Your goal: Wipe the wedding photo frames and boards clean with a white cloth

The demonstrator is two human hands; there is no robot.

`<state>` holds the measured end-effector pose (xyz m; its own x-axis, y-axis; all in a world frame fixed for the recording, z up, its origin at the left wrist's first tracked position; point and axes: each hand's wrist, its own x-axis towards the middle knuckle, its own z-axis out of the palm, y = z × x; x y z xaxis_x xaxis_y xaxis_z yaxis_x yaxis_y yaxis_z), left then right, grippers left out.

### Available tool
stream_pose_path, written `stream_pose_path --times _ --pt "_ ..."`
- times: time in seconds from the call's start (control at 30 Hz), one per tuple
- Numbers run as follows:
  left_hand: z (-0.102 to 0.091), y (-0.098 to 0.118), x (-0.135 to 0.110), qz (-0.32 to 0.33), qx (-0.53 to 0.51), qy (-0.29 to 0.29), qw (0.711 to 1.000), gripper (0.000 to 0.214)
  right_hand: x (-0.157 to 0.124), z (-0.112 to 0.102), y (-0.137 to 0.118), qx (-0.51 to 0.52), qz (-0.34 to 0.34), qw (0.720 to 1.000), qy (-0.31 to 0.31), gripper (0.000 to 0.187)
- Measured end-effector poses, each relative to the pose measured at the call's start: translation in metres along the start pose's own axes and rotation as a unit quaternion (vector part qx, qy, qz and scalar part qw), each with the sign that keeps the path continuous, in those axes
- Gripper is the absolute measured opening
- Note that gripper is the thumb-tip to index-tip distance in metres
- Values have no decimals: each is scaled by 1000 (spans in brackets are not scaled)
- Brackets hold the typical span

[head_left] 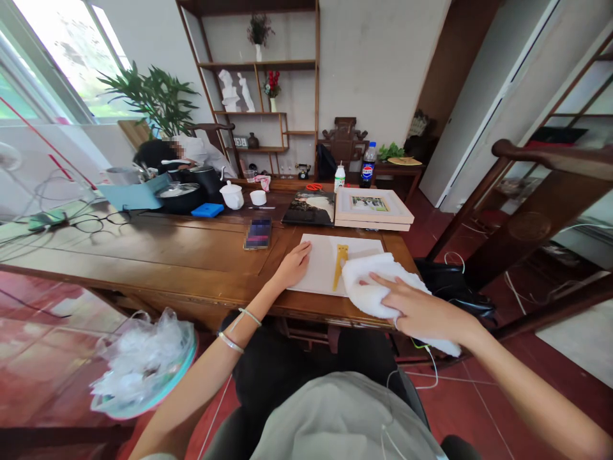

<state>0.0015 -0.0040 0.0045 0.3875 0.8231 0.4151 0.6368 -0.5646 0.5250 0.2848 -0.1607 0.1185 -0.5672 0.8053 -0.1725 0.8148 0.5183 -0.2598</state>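
A white board or sheet [320,255] lies near the front edge of the wooden table, with a yellow ruler-like piece [340,267] upright along its middle. My left hand [294,264] rests flat on the board's left edge, fingers stretched out and holding nothing. Over the board's right side lies a bunched white towel [371,271], partly covering it and touching or nearly touching the yellow piece. My right hand [407,303] grips the towel from above, index finger extended over it. Part of the towel hangs past the table edge below my wrist.
Behind the board are a pale picture frame [373,218] and a dark picture [309,207]. A phone [257,234] lies to the left. Further back stand a cola bottle [368,165] and a white teapot [232,195]. A person in white [201,153] leans at the far left.
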Motion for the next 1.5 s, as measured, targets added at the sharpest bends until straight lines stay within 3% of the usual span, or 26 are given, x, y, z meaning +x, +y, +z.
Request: stream_pose_path --times 0.07,0.2,0.37,0.47,0.6,0.77,0.87,1.0,1.13,1.27,1.37,1.5 --pt "-1 1 0 -3 2 -3 1000 45 17 -4 17 1 27 1000 7 26" --pt "-1 1 0 -9 5 -6 1000 47 68 -4 48 -47 85 993 65 45" --pt "0 -1 0 -1 -5 3 1000 45 113 1 61 -110 128 974 148 53" --pt "1 -2 0 1 -1 1 1000 45 112 6 55 -119 99 974 167 49" --pt "1 -2 0 2 -4 4 1000 44 77 17 30 -104 58 980 159 43" --pt "2 -1 -1 5 -8 10 1000 45 20 13 -9 -42 7 997 59 37" --pt "2 0 0 1 -5 9 1000 45 7 0 -10 5 18 1000 7 41" --pt "2 0 0 -2 -10 8 1000 45 35 -11 20 41 65 997 -6 56" --pt "2 -2 0 1 -4 6 1000 45 87 -8 53 -6 75 995 72 56" --pt "1 -1 0 4 -1 3 1000 45 122 -1 61 -60 121 983 128 60" --pt "0 1 0 1 1 1 1000 46 125 4 52 -91 113 979 143 58" --pt "0 2 0 -3 -6 3 1000 45 97 15 29 -98 52 983 143 50"
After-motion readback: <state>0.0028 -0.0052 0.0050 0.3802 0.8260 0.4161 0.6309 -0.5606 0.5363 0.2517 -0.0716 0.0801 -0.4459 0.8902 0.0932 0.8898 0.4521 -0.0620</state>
